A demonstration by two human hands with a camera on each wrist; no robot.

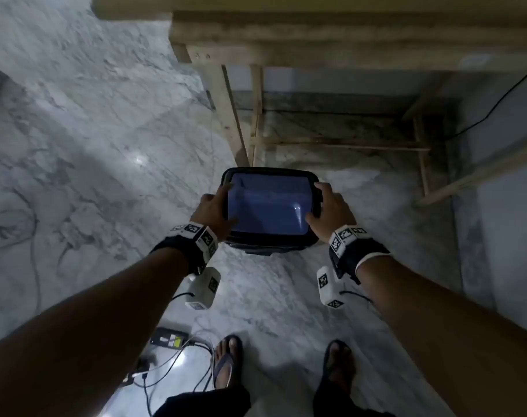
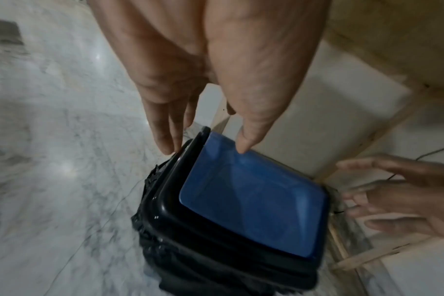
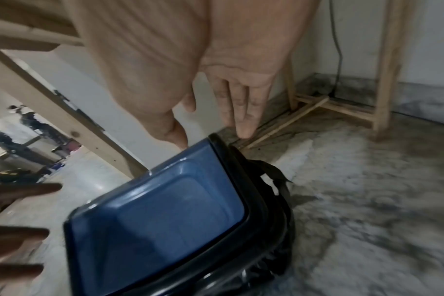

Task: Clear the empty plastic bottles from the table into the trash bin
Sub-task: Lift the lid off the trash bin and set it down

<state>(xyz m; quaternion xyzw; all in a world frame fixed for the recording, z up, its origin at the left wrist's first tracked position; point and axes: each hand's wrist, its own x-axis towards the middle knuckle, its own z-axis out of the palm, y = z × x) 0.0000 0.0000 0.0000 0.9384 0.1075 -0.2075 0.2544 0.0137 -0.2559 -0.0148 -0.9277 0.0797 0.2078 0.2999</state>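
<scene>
Trash bin [image 1: 269,206] on floor at 12 o'clock from feet, blue lid [image 2: 251,202] closed. Left hand [image 1: 215,210] at 9 o'clock side, right hand [image 1: 330,210] at 3 o'clock side, both spread, touching rim, gripping nothing. No bottles in view; whether any are left on table, cannot tell.

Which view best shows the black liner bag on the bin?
Right wrist: the bag sticks out in a loose flap under the trash bin's black rim, sharp against the floor. Left wrist shows it crumpled down the side, blurred. Head view barely shows it, only dark folds below the rim.
</scene>
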